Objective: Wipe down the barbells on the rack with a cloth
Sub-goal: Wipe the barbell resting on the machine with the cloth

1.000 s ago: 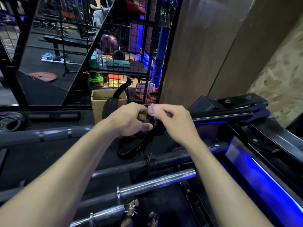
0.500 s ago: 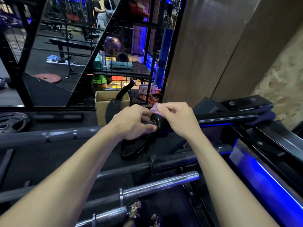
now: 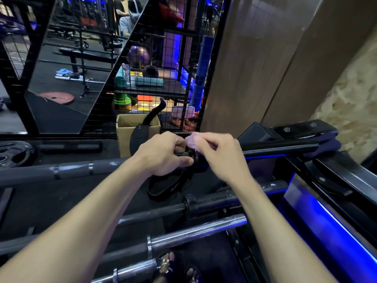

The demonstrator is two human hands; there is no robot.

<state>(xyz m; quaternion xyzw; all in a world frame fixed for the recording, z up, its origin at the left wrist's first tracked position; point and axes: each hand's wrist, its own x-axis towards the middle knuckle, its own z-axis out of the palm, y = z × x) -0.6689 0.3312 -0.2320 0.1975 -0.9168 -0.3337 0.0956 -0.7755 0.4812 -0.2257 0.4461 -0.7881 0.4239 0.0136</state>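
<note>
Gym floor matting (image 3: 61,205) is lying dark beneath a rack (image 3: 336,180) of horizontal barbells, with both hands working at the top one.

Nearest the camera, a chrome barbell (image 3: 195,231) is lying across the rack, with a black one (image 3: 214,203) just behind it. Beyond these, the left hand (image 3: 163,154) is curling its fingers around the shaft of the top black barbell (image 3: 279,147) beside its collar, while the right hand (image 3: 220,156) is pinching a pale pink cloth (image 3: 191,139) against that collar. A black strap (image 3: 169,184) is hanging below the hands. Farther back, a cardboard box (image 3: 126,131) is standing against a wire mesh partition (image 3: 163,58), beside a brown wall panel (image 3: 255,58).
</note>
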